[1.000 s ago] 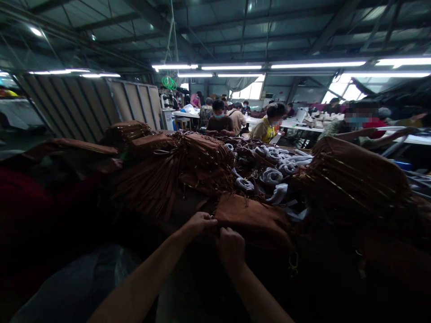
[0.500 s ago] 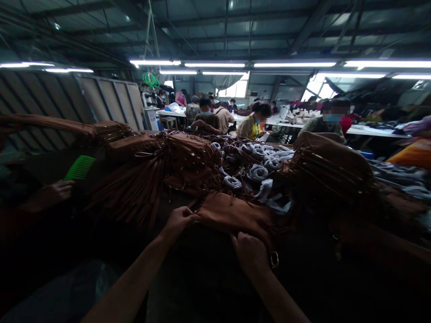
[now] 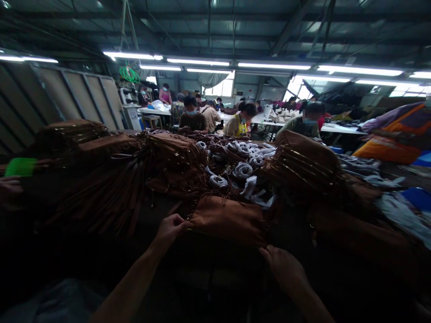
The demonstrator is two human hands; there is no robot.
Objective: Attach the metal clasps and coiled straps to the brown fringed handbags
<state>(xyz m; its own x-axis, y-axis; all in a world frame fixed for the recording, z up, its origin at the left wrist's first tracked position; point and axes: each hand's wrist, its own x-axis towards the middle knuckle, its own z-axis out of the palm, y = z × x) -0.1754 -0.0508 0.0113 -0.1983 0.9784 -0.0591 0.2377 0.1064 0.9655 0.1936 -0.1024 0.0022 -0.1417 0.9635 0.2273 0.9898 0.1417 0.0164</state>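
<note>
Green comb teeth showed at the far left edge above another person's hand, both having slid leftward from where they sat half a second before. Left of centre, the left hand pinched the near left corner of the brown suede bag piece, fingers clamped on its edge as before. That piece lay in the lower middle of the frame, in front of the fringed bag heaps and white wrapped rolls. Lower right of centre, the right hand had drawn rightward and lower, fingers closed on the piece's near right corner, so the hands stood wider apart.
</note>
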